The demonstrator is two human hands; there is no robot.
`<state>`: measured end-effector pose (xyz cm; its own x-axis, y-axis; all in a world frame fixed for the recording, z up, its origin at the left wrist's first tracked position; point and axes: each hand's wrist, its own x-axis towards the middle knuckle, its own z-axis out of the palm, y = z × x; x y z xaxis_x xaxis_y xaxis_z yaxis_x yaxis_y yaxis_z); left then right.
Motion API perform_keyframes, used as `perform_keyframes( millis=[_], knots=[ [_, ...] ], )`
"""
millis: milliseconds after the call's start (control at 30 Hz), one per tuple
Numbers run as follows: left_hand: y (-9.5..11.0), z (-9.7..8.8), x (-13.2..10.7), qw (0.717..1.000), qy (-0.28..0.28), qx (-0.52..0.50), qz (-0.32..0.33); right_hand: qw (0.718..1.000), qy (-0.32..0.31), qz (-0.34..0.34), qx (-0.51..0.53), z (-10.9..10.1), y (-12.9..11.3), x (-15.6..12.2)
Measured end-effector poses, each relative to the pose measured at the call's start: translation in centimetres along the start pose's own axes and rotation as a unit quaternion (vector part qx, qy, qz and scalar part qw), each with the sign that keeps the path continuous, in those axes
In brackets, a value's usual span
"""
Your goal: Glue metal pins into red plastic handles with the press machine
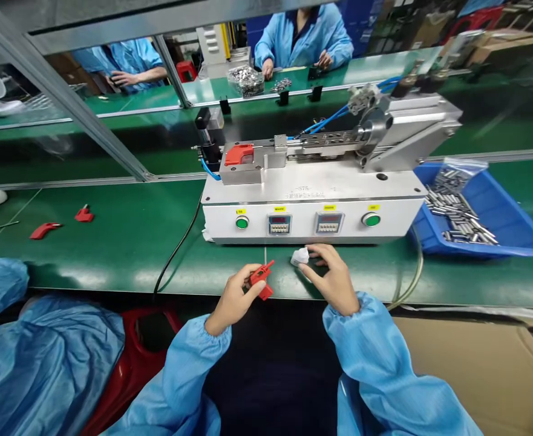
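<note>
Between thumb and fingers, my left hand (235, 298) grips a red plastic handle piece (261, 275), with a thin metal rod (265, 254) standing up behind it. My right hand (332, 275) pinches a small white lump-like object (299, 257) at the bench's front edge; its exact kind cannot be made out. Just beyond both hands stands a white machine (311, 189) with green buttons and two small counters. Another red piece (239, 154) sits in the metal fixture on the machine's left end.
A blue bin (515, 206) of metal pins stands right of the machine. Two red pieces (45, 230) (84, 214) lie on the bench at left. A black cable (175, 254) runs over the edge. A blue-sleeved person (43, 357) sits at left; two co-workers are across the bench.
</note>
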<state>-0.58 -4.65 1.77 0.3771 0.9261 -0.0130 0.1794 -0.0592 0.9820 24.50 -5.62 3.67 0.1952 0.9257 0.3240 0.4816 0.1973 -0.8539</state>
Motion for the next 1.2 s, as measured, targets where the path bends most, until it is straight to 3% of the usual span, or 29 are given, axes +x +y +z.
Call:
perform_keyframes(
  millis=[133, 333, 567, 767, 867, 1200],
  knots=[
    [0.3, 0.1, 1.9, 0.999, -0.015, -0.034, -0.032, 0.994, -0.076, 0.015, 0.071, 0.8, 0.6, 0.9],
    [0.6, 0.3, 2.5, 0.995, -0.011, -0.082, -0.057, 0.961, -0.134, 0.092, 0.223, -0.6, 1.1, -0.3],
    [1.5, 1.4, 3.1, 0.998, -0.031, -0.031, -0.045, 0.953, -0.043, 0.124, 0.274, -0.6, 1.6, -0.3],
    [1.2, 1.3, 2.6, 0.999, -0.018, -0.030, -0.033, 0.924, 0.043, 0.153, 0.348, -0.7, 1.5, 0.4],
    [1.2, 1.3, 2.5, 0.999, -0.019, -0.032, -0.035, 0.926, 0.070, 0.148, 0.340, -0.5, 1.7, 0.3],
    [1.5, 1.6, 2.5, 0.999, -0.015, 0.000, -0.038, 0.957, 0.046, 0.149, 0.244, 0.5, 1.7, -0.2]
  ],
)
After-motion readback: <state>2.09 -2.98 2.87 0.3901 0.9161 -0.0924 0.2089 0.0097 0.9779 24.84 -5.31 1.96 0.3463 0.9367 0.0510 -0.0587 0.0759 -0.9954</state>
